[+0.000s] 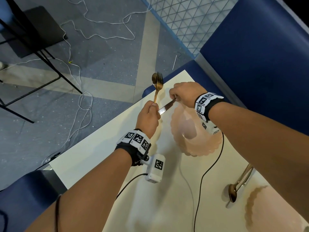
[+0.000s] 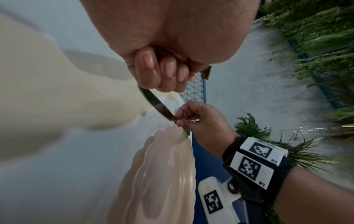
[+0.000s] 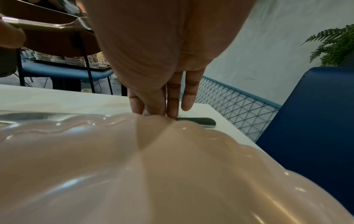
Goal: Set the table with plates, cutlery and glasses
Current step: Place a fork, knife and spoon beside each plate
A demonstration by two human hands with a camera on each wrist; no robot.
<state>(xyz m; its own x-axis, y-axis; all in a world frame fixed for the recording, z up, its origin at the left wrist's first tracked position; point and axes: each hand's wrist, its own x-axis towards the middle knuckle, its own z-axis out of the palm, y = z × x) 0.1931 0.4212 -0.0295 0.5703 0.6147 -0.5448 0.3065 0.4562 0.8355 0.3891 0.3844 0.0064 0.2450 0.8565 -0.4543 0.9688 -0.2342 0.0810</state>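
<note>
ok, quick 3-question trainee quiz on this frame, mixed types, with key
1. True or false: the left hand holds a gold spoon and fork.
2. What does the right hand pinch? A) a glass B) the knife C) a napkin
3. Fill in: the knife lies beside the pink ____.

Key: 1 true; 2 B; 3 plate
</note>
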